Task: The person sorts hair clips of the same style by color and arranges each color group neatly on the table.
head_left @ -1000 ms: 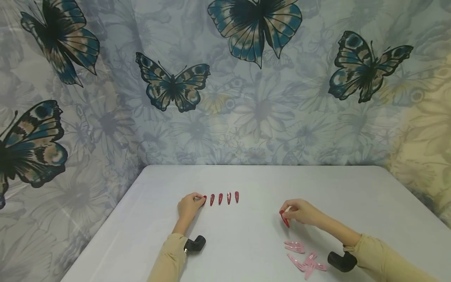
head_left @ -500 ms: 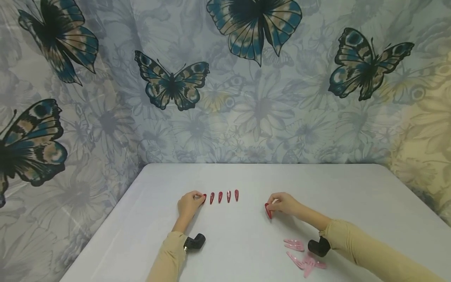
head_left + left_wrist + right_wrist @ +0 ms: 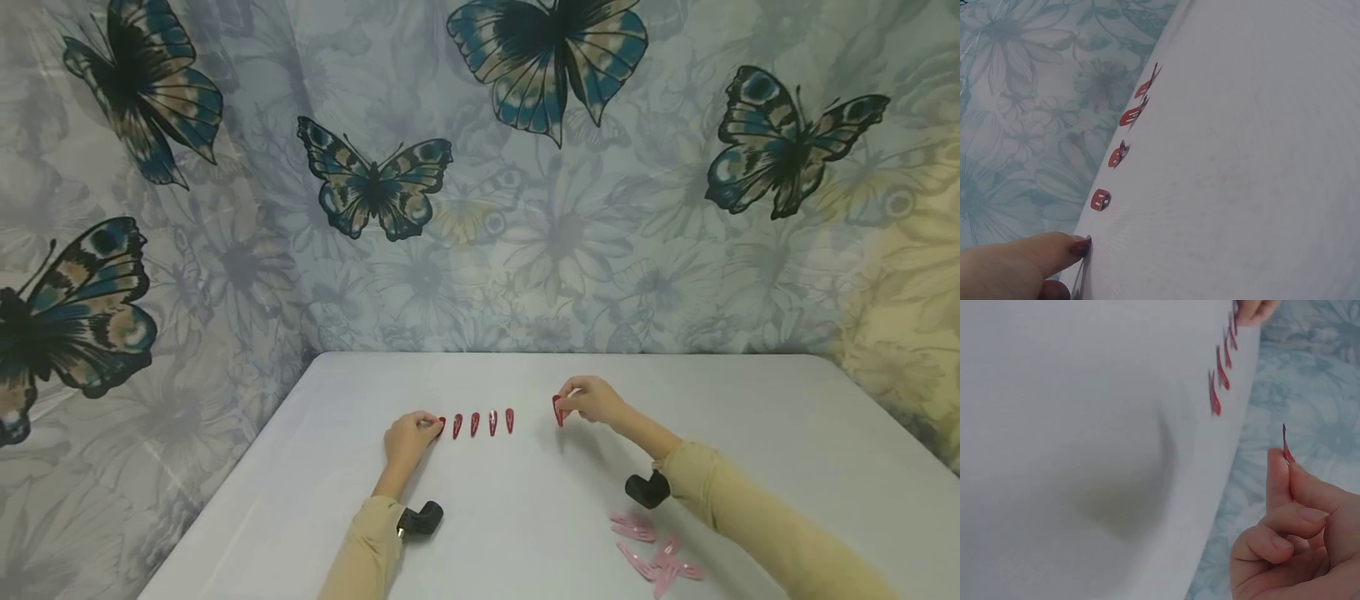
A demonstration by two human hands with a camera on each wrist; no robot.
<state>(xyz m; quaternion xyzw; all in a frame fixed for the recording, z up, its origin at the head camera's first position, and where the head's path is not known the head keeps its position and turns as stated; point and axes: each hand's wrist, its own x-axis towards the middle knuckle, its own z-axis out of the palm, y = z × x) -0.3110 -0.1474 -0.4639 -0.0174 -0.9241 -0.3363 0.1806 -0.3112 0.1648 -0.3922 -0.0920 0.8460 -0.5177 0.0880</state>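
Observation:
Several red snap hair clips [image 3: 475, 424] lie in a spaced row on the white table, each pointing roughly front to back. At the row's left end my left hand [image 3: 408, 437] pinches a red hair clip [image 3: 441, 427] between thumb and forefinger, low at the tabletop; fingertips partly cover it in the left wrist view. To the right of the row, my right hand [image 3: 596, 400] holds another red hair clip [image 3: 1287, 451] by thumb and forefinger, above the table, its narrow end downward in the head view. The other fingers of that hand are curled in.
Pink hair clips [image 3: 633, 527] lie loose at the front right, some overlapping, near the right forearm. The white table [image 3: 525, 517] ends at a fabric backdrop [image 3: 562, 250] with butterflies. Black wrist cameras [image 3: 647, 490] sit on both sleeves.
My right hand has carried its red hair clip left and away from me, toward the row's right end. The left hand stays at the left end of the row.

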